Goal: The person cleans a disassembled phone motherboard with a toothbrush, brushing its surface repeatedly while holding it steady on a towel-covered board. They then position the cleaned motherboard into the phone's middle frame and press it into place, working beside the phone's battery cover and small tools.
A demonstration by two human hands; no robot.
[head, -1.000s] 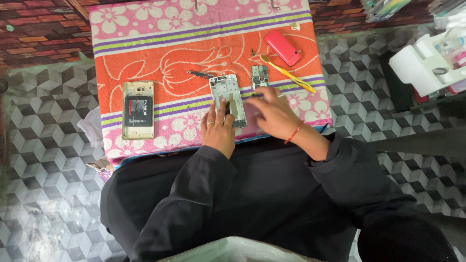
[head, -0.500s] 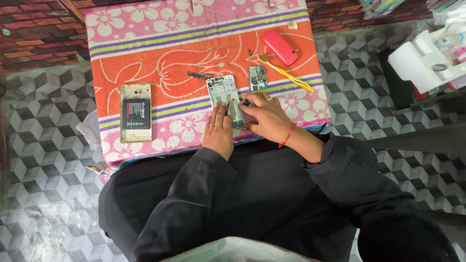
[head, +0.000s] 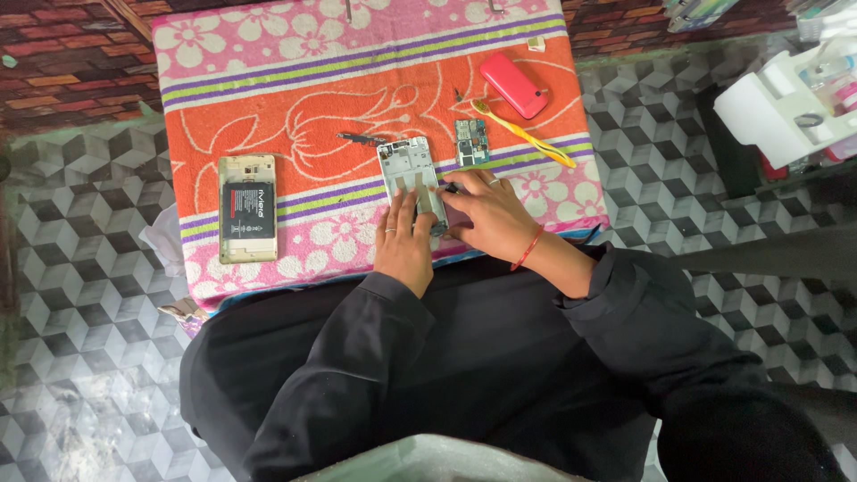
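An opened phone frame (head: 409, 170) lies on the flowered orange and pink cloth (head: 295, 116). My left hand (head: 402, 243) rests flat on the frame's near end, pressing it down. My right hand (head: 486, 214) is curled beside it on the right, holding a small dark tool whose tip meets the frame's right edge. A small green circuit board (head: 470, 143) lies just beyond my right hand. A thin dark strip part (head: 361, 138) sits to the left of the frame's far end.
A second opened phone with a black battery (head: 247, 208) lies at the cloth's left. A red phone cover (head: 514, 85) and a yellow toothbrush (head: 525, 136) lie at the right. A white plastic organiser (head: 786, 98) stands on the patterned floor at far right.
My hands have stayed on the frame, the right hand settling closer to its near right edge. The view has shifted slightly.
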